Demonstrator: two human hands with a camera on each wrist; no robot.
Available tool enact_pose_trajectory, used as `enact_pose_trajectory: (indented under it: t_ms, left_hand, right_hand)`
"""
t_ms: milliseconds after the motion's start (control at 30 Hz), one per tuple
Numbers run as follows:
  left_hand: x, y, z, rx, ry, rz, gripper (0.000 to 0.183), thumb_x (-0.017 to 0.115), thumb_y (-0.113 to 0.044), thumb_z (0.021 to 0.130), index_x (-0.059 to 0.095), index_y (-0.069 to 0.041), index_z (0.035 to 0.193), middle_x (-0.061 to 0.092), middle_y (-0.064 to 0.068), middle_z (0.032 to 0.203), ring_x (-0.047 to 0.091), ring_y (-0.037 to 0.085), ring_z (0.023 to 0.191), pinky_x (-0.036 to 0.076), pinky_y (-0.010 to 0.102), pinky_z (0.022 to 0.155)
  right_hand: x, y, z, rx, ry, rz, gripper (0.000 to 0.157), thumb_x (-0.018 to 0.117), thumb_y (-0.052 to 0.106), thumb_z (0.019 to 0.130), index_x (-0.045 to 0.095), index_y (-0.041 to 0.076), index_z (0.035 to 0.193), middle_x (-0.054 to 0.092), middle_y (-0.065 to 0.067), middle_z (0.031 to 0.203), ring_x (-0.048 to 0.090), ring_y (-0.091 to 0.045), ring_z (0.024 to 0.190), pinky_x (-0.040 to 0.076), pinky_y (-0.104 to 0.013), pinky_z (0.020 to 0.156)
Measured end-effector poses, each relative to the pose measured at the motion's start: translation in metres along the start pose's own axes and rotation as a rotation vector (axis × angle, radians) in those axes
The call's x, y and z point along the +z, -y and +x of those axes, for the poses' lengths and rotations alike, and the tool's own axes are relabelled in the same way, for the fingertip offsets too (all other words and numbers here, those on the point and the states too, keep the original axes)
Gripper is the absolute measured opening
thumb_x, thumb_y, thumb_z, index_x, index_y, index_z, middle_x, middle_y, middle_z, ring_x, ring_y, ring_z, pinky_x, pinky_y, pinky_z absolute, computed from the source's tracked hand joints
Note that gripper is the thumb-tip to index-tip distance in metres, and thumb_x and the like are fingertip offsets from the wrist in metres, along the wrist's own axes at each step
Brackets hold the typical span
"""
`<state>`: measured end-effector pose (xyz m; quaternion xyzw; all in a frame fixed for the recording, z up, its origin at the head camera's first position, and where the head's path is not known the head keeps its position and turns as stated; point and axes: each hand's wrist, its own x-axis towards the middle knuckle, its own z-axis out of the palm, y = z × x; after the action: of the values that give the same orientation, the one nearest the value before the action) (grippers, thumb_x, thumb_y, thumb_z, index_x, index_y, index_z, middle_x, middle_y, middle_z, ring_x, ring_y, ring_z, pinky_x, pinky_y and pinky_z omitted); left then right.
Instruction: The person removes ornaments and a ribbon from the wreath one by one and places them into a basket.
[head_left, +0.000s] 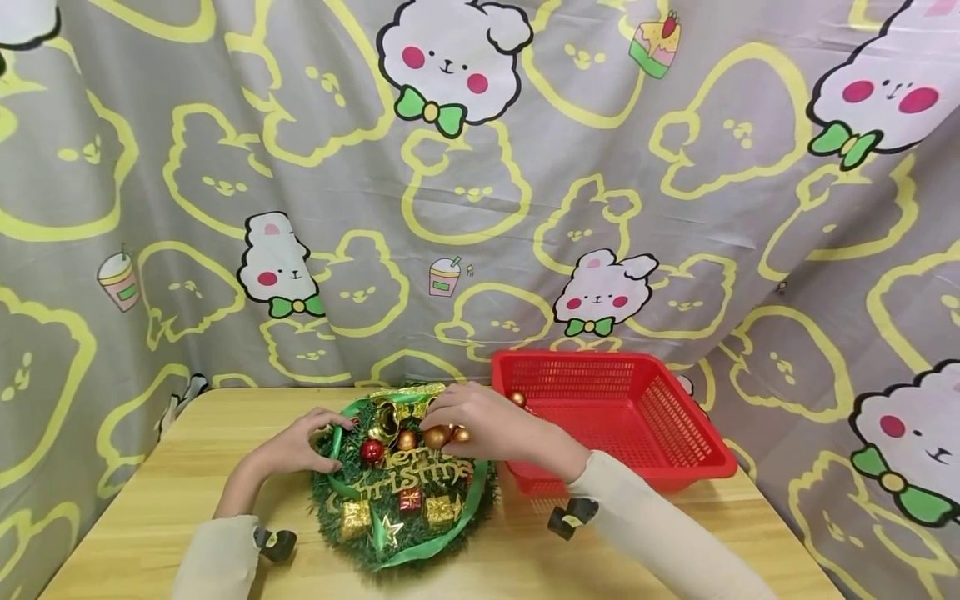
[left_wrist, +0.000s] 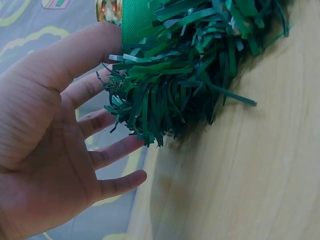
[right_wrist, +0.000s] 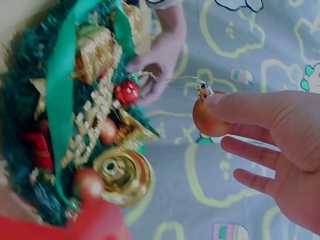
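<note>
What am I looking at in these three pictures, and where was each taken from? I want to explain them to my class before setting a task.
There is no machine here, just a person's two bare hands. The wide picture comes from a camera worn on the head, looking forward and down; the others come from the left and right wrists. On the wooden table lie a green wreath decorated with baubles, ribbon and golden lettering, and, beside it, a red basket. The right hand pinches a copper-coloured bauble near its cap. The left hand touches the wreath's edge.
</note>
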<state>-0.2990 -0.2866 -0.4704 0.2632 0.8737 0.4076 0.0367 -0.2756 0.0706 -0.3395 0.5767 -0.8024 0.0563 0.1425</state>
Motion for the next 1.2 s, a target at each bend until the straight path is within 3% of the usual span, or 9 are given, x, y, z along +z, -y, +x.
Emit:
enact_pose_trajectory:
  t_ms: [267,467,700,967,1100,1200]
  left_hand:
    - [0.000,0.000,0.001,-0.015,-0.009,0.003,0.059,0.086,-0.016,0.077,0.061,-0.005,0.130,0.045,0.030,0.138,0.048,0.053,0.125,0.045,0.072,0.103]
    - [0.001,-0.001,-0.004,-0.037,-0.008,0.004,0.060,0.087,-0.017,0.077,0.061,-0.007,0.131,0.045,0.030,0.139,0.045,0.056,0.127,0.043,0.075,0.100]
    - [0.002,-0.001,-0.007,-0.035,-0.001,-0.017,0.061,0.086,-0.015,0.077,0.060,-0.005,0.131,0.045,0.030,0.139,0.047,0.054,0.126,0.044,0.074,0.100]
    - [0.002,-0.001,-0.004,-0.018,0.004,-0.029,0.061,0.086,-0.015,0.078,0.060,-0.004,0.132,0.045,0.030,0.139,0.047,0.054,0.125,0.045,0.073,0.100]
    - [0.002,-0.001,-0.004,-0.019,0.008,-0.028,0.061,0.086,-0.015,0.078,0.060,-0.004,0.131,0.045,0.031,0.138,0.047,0.053,0.125,0.046,0.072,0.101]
    - [0.002,-0.001,-0.004,-0.023,0.004,-0.032,0.060,0.086,-0.015,0.078,0.060,-0.005,0.131,0.045,0.031,0.139,0.046,0.054,0.126,0.045,0.073,0.101]
  right_hand:
    - [-0.029,-0.024,-0.014,0.094,0.003,0.005,0.034,0.085,0.016,0.083,0.075,0.014,0.115,0.074,0.001,0.113,0.065,-0.018,0.110,0.054,-0.039,0.101]
    - [-0.043,-0.046,-0.029,0.165,-0.021,0.026,0.031,0.083,0.008,0.083,0.076,0.014,0.112,0.074,0.001,0.107,0.065,-0.018,0.105,0.055,-0.037,0.097]
    - [-0.056,-0.071,-0.044,0.263,0.034,0.003,0.032,0.084,0.008,0.082,0.076,0.010,0.112,0.075,-0.002,0.109,0.067,-0.022,0.105,0.056,-0.040,0.096]
    - [-0.053,-0.096,-0.060,0.327,0.071,-0.032,0.030,0.084,0.006,0.080,0.076,0.008,0.109,0.075,-0.004,0.102,0.068,-0.023,0.097,0.057,-0.043,0.093]
    - [-0.042,-0.109,-0.065,0.344,0.105,-0.012,0.015,0.081,0.001,0.081,0.075,0.009,0.092,0.070,-0.003,0.085,0.059,-0.017,0.080,0.053,-0.034,0.076]
    - [-0.035,-0.118,-0.069,0.371,0.136,0.011,0.013,0.078,-0.003,0.082,0.072,0.008,0.083,0.064,-0.004,0.075,0.051,-0.014,0.072,0.045,-0.028,0.066]
